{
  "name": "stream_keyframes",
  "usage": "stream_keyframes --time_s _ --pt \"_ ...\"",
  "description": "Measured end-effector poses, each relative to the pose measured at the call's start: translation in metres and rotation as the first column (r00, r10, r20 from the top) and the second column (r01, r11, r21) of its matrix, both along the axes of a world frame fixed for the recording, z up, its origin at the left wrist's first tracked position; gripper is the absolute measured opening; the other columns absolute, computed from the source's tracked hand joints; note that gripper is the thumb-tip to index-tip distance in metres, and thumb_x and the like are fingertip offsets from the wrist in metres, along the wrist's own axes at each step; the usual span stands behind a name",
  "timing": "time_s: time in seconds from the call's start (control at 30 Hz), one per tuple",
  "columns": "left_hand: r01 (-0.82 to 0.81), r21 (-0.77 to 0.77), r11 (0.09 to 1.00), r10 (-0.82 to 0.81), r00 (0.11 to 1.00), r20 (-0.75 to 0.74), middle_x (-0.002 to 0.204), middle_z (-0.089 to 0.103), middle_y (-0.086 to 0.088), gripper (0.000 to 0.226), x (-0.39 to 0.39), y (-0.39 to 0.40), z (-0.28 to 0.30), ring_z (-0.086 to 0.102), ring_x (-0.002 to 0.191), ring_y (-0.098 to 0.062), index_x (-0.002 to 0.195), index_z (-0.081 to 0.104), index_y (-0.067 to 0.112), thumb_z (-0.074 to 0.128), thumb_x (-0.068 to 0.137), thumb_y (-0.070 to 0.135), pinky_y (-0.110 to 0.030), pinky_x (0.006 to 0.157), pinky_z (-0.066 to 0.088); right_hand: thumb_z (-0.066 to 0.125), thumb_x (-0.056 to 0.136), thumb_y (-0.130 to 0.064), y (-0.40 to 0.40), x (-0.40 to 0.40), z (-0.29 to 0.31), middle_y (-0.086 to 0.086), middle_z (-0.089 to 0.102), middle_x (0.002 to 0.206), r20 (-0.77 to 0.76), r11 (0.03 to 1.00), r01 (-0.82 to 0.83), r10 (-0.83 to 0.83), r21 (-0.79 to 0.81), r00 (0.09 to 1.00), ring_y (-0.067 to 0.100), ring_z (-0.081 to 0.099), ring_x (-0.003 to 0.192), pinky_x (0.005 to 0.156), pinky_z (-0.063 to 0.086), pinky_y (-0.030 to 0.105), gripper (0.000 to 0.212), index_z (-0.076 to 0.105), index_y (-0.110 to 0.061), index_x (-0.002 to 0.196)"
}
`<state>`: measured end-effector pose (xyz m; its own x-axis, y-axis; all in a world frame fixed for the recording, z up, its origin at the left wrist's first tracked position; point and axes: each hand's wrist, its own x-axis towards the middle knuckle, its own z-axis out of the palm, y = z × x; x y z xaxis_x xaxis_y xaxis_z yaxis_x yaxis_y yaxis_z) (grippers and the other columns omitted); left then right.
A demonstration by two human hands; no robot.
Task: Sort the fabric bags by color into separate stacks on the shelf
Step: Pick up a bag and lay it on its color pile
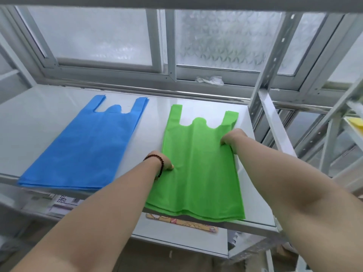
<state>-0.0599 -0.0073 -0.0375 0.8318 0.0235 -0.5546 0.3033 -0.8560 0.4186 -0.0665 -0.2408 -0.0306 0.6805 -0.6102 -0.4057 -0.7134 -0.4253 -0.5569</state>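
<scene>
A stack of green fabric bags (198,163) lies flat on the white shelf (151,122), right of centre, its handles pointing toward the window. My left hand (166,160), with a dark bead bracelet at the wrist, pinches the stack's left edge. Over at the stack's right edge, my right hand (231,139) grips the green fabric with curled fingers. A stack of blue fabric bags (86,150) lies flat on the left part of the shelf, apart from the green stack, and neither hand touches it.
A frosted window (225,36) runs behind the shelf, with a crumpled white scrap (210,80) on its sill. A metal upright (275,122) bounds the shelf on the right. Something yellow (355,122) sits on a neighbouring rack. Papers and a patterned card (182,222) lie on the lower shelf.
</scene>
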Motion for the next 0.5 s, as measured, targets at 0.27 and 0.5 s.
stream_keyframes --time_s 0.27,0.5 --pt "-0.023 -0.417 0.909 -0.014 0.996 -0.085 0.112 0.064 -0.018 0.036 -0.003 0.034 0.037 0.063 0.095 -0.031 0.12 0.056 -0.002 0.063 0.087 0.01 -0.043 0.089 0.052 0.062 0.085 -0.002 0.004 -0.014 0.05 0.023 0.063 0.106 0.195 0.936 0.04 -0.115 0.35 0.974 0.036 0.065 0.095 0.084 0.054 0.046 0.031 0.054 0.005 0.115" --pt "0.112 -0.396 0.911 -0.053 0.986 0.157 0.116 0.062 -0.016 0.039 -0.01 0.056 0.063 0.061 0.1 -0.03 0.123 0.055 0.003 0.064 0.086 0.014 -0.039 0.09 0.05 0.056 0.089 0.003 0.024 -0.037 0.093 0.012 0.061 0.088 0.332 0.876 -0.037 -0.142 0.48 0.932 0.032 0.06 0.091 0.077 0.051 0.042 0.019 0.055 -0.001 0.108"
